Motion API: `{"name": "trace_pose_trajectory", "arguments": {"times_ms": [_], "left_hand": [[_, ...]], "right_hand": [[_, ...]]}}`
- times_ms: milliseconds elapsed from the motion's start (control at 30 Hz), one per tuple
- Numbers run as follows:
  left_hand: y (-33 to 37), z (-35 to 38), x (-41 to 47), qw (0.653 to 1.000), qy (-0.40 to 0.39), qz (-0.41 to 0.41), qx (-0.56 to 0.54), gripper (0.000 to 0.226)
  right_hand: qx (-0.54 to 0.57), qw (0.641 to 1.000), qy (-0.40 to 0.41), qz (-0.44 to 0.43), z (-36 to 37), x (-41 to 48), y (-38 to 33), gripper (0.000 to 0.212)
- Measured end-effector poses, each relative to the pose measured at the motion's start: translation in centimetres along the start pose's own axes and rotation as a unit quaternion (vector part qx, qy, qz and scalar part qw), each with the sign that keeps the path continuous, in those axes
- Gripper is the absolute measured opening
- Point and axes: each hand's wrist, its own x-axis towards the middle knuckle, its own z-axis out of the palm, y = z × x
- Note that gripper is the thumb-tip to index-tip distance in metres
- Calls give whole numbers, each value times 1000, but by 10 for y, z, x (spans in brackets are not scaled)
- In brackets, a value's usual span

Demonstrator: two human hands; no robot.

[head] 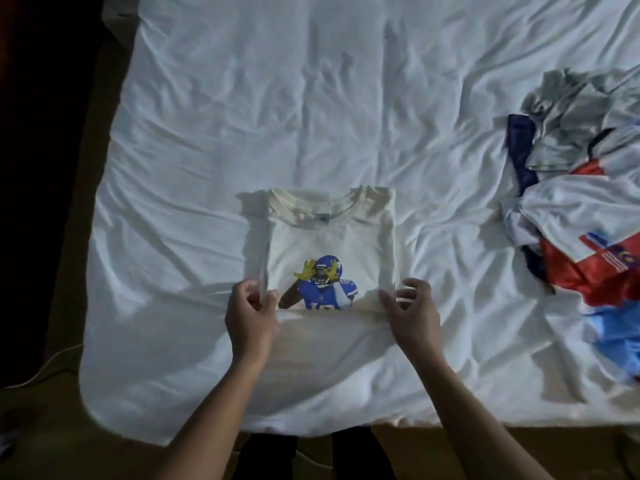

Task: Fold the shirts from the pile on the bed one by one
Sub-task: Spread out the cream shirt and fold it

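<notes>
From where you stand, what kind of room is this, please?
Probably a bedroom: a bed with a wrinkled white sheet, a cream shirt spread on it, and a pile of unfolded shirts to the right.

Bare forearms rise from the frame's bottom edge; at lower centre the left hand (251,315) pinches the shirt (329,237) by its edge, the right hand (414,313) beside it with fingers curled, its grip unclear.

My head view runs dim and bluish. The brightest patch I get is on the bed sheet (346,81) across the upper centre; the left edge and lower corners sink to near black. Creases throw soft shadows, and the white shirt (329,233) casts 1 toward its left. The right hand (414,313) smears slightly at the fingers, and the frame's edges bow.
</notes>
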Motion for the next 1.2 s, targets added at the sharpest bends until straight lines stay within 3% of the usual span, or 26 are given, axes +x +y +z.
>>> {"name": "trace_pose_trajectory", "arguments": {"times_ms": [100, 200, 300, 500, 600, 667, 767, 1000, 1200], "left_hand": [[-2, 2, -5, 1000, -13, -2, 22, 21], [-3, -6, -2, 997, -51, -49, 24, 15], [-3, -18, 5, 997, -67, -33, -12, 5], [-12, -29, 11, 995, -86, -4, -53, 11], [-7, -24, 11, 989, -130, -8, -63, 13], [0, -21, 15, 981, -152, -54, -108, 18], [4, -17, 27, 973, -192, -84, -99, 19], [0, -17, 37, 980, -183, -47, -61, 24], [29, -6, 66, 973, -210, -76, -60, 39]], "right_hand": [[-57, 996, -9, -66, 4, -1, 0, 32], [-65, 996, -19, -54, 0, 4, -1, 13], [-39, 998, -10, -57, -11, 4, -1, 10], [-28, 999, -33, -27, -16, 3, 6, 8], [-10, 999, -31, -41, -13, 6, -4, 14], [-4, 998, -37, -50, -12, 9, -13, 21], [-53, 996, -57, -40, -9, 21, -19, 23], [-33, 998, -52, -8, -8, 35, -16, 11], [18, 997, -70, 11, 0, 55, -42, 33]]}}
